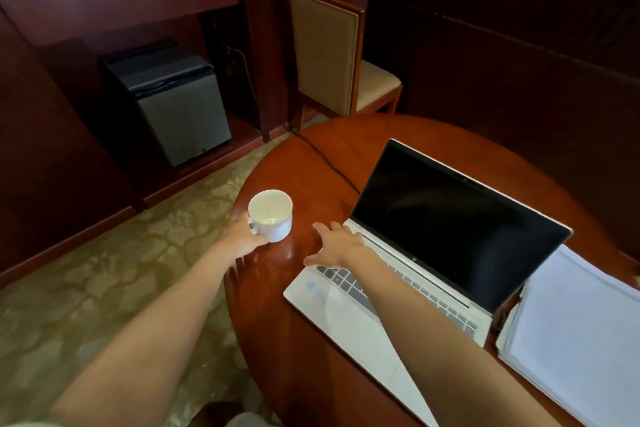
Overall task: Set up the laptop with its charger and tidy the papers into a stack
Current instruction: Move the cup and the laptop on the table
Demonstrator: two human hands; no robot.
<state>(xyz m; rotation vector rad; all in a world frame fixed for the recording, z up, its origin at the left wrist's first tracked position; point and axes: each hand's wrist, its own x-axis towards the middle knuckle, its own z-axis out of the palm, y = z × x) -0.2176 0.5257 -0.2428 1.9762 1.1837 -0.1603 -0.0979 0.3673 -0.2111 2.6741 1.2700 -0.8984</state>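
1. Round reddish-brown wooden worktop point(346, 340): one. It carries everything below.
2. Open silver laptop point(412, 253) with dark screen: one, centre of worktop. Right hand point(337, 246), fingers spread, rests at its rear left corner; steady the base there.
3. White paper stack point(581, 333): one, just right of laptop, edges ragged; square them.
4. Black charger cable point(325, 158): one, running to the laptop's left side; whether it is plugged in cannot be told.
5. White ceramic cup point(272, 215): one. Left hand point(242, 236) curls at its handle; keep it clear of the cable.

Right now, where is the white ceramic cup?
In the head view, the white ceramic cup stands near the round wooden table's left edge, left of the open silver laptop, touching the left hand.
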